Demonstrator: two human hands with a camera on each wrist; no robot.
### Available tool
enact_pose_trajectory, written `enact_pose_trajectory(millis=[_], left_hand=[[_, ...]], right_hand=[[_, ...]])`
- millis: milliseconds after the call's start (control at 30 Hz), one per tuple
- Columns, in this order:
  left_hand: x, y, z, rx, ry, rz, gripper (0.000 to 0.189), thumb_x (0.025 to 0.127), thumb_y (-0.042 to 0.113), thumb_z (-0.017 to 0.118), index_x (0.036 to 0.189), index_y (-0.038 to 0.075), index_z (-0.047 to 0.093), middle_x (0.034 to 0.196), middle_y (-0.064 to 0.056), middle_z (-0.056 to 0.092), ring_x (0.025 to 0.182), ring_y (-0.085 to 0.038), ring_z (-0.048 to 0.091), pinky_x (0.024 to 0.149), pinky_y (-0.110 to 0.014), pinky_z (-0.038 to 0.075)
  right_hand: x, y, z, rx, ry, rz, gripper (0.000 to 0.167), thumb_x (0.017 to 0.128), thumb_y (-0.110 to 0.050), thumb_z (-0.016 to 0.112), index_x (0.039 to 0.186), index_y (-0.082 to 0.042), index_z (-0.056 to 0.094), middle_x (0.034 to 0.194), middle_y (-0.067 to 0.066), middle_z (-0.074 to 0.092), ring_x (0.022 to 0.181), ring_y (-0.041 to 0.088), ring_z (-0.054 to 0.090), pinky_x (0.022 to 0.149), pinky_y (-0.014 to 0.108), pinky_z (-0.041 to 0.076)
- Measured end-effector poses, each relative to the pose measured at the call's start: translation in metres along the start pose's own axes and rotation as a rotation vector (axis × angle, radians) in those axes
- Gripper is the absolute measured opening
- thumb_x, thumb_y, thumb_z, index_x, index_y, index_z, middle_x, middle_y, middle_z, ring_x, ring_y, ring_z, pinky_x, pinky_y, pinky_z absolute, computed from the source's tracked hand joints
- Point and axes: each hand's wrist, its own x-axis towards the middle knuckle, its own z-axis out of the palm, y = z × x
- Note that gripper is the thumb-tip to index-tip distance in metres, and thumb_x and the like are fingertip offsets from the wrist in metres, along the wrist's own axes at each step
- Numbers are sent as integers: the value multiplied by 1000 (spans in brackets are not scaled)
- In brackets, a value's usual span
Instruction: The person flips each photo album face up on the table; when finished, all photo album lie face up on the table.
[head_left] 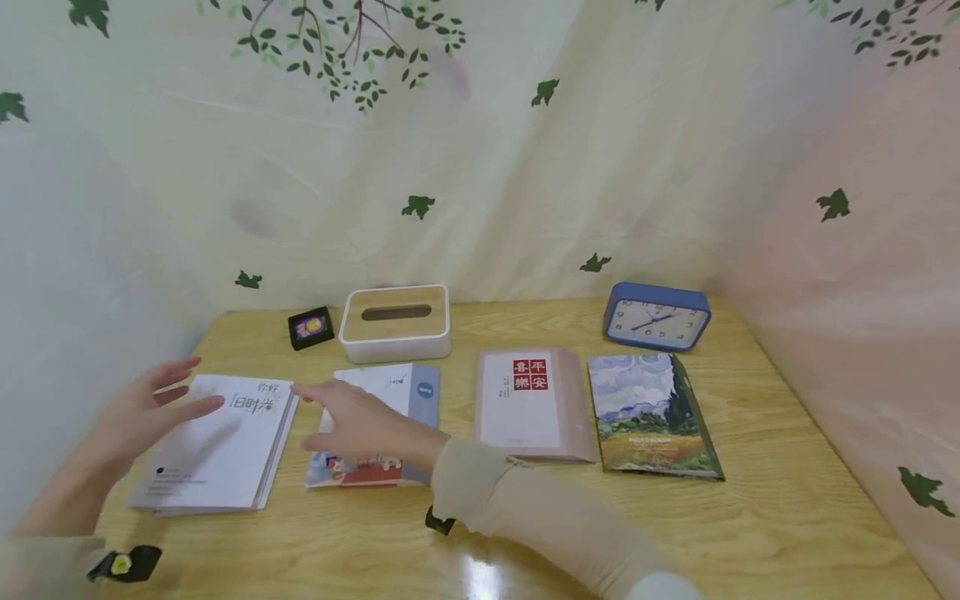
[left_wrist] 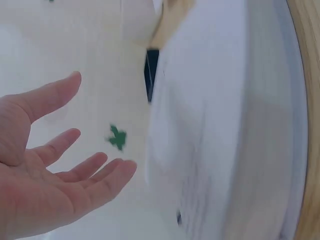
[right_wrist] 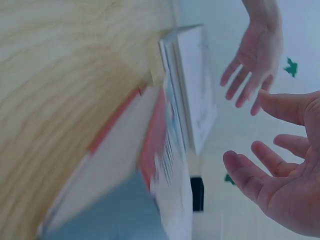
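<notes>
My left hand (head_left: 153, 412) hovers over the white book (head_left: 217, 454) at the left of the table, fingers spread and holding nothing. In the left wrist view that hand (left_wrist: 65, 175) is beside the thick white book (left_wrist: 200, 110), palm turned up in the picture. My right hand (head_left: 360, 421) reaches leftward above the blue-and-white book (head_left: 423, 408), covering part of its cover. Its fingertips overlap the white book's right edge in the head view. The right wrist view shows the right hand (right_wrist: 280, 175) with loosely spread fingers and nothing in its grasp.
To the right lie a pink-and-white book (head_left: 525, 417) and a photo album with a painted landscape (head_left: 652, 417). Along the back stand a small black box (head_left: 311, 328), a white tissue box with a wooden top (head_left: 395, 325) and a blue clock (head_left: 657, 317). Patterned curtains border the wooden table (head_left: 780, 500).
</notes>
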Motion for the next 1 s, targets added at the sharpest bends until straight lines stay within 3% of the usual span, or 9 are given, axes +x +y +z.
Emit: enact_pose_trajectory(millis=[133,300,400,600,733,833,900,967,1000], left_hand=[[-6,27,22,-36,-88,79,93,96,35,72,162,4,14,158,-36,21,137,-58,33,100,-69,40],[-10,49,54,-107,-183,105,92,95,32,74,162,6,15,158,-35,21,136,-55,35,97,-61,48],[-8,54,70,-144,-235,93,94,94,29,75,161,5,14,157,-37,17,137,-56,33,97,-63,48],[3,56,100,-143,-294,49,98,92,31,77,161,4,13,158,-39,15,139,-59,27,106,-69,36],[8,56,113,-210,-318,13,100,90,30,79,161,6,14,159,-36,15,141,-57,26,107,-64,38],[9,56,115,-234,-328,0,100,90,29,79,161,6,14,159,-36,16,141,-56,28,105,-61,44],[9,55,114,-228,-333,-12,99,91,30,79,161,5,13,158,-36,19,139,-55,31,102,-58,47],[9,55,113,-227,-335,-27,99,91,31,78,161,6,13,157,-34,22,137,-52,35,98,-54,51],[10,55,113,-228,-335,-35,99,91,32,78,161,6,14,157,-33,24,136,-51,37,96,-51,53]], right_hand=[[-26,19,-18,76,75,38,79,96,-32,73,161,-16,29,149,4,50,132,14,49,107,28,42],[-63,40,-29,134,126,107,91,92,-35,77,162,-12,24,161,13,33,145,25,34,115,41,36],[-81,48,-32,171,127,135,96,89,-36,80,162,-12,23,163,17,25,147,29,30,116,46,34],[-108,68,-30,266,132,169,99,87,-31,82,162,-7,22,163,27,14,149,39,22,116,56,30],[-116,82,-25,307,121,184,100,88,-29,81,161,-3,18,162,32,11,148,43,22,114,57,33],[-112,90,-20,324,135,182,101,88,-32,81,162,-3,17,162,28,17,140,36,34,108,46,42],[-107,92,-18,346,142,172,102,89,-32,81,162,-3,16,158,24,30,119,29,50,95,35,48],[-101,92,-16,380,149,159,102,89,-30,81,161,-1,15,146,23,43,93,25,52,78,28,47],[-98,92,-15,408,150,158,101,90,-27,81,161,0,14,144,23,45,88,24,51,76,27,46]])
